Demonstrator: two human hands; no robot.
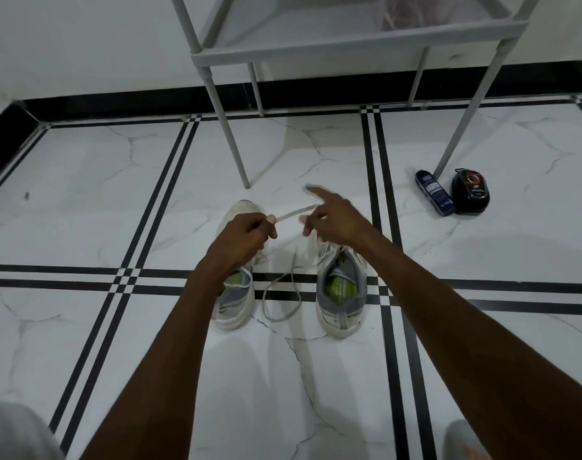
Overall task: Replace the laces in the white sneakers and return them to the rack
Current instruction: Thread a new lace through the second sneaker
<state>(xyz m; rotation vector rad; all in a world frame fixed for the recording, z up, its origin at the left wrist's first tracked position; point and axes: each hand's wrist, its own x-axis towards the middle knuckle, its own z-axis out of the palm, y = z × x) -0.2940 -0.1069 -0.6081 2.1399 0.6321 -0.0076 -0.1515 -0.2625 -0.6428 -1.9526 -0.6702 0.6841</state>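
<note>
Two white sneakers with green insoles stand side by side on the tiled floor, the left sneaker (233, 305) partly under my left forearm, the right sneaker (341, 297) beneath my right wrist. A pale lace (294, 213) stretches taut between my hands above the shoes. My left hand (245, 235) pinches one end of it. My right hand (332, 215) holds the other end with curled fingers, its index finger pointing out. More lace (279, 302) lies looped on the floor between the sneakers.
The grey rack (349, 44) stands just beyond the shoes, its front legs (231, 127) close to the left sneaker's toe. A dark blue bottle (435, 193) and a black polish container (470, 190) lie by the rack's right leg. A black skirting runs along the wall.
</note>
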